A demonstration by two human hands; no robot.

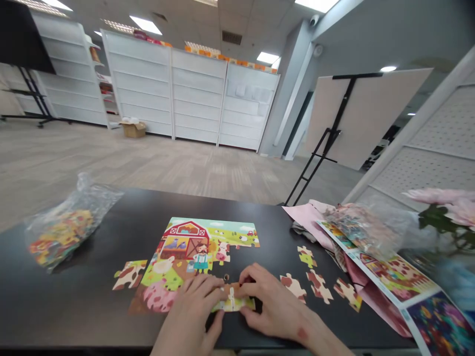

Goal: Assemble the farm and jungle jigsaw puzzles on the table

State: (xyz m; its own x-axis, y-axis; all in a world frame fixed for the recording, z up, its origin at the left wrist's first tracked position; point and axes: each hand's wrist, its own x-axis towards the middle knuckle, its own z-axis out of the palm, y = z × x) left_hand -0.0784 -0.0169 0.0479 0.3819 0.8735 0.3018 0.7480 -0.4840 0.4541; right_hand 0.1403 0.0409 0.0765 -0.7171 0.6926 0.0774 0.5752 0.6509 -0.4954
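A partly assembled jigsaw puzzle (pixel 185 257) with a red barn, a farmer, a cow and a pink pig lies on the dark table (pixel 92 316). Just right of its lower part, two joined or abutting puzzle pieces (pixel 232 299) with a whitish shape down their seam lie between my hands. My left hand (pixel 196 304) has its fingers and thumb closed on the left side of these pieces, overlapping the puzzle's lower edge. Opposite it, my right hand (pixel 265 301) pinches the right side. My fingers partly cover the pieces; whether they are fully interlocked I cannot tell.
Several loose brown-and-white pieces (pixel 293 287) lie to the right, and another loose piece (pixel 130 275) at the left. A clear bag of pieces (pixel 74 227) sits far left. Picture sheets (pixel 401 282), pink wrapping (pixel 365 291), another bag (pixel 365 227) and flowers (pixel 460 210) crowd the right side.
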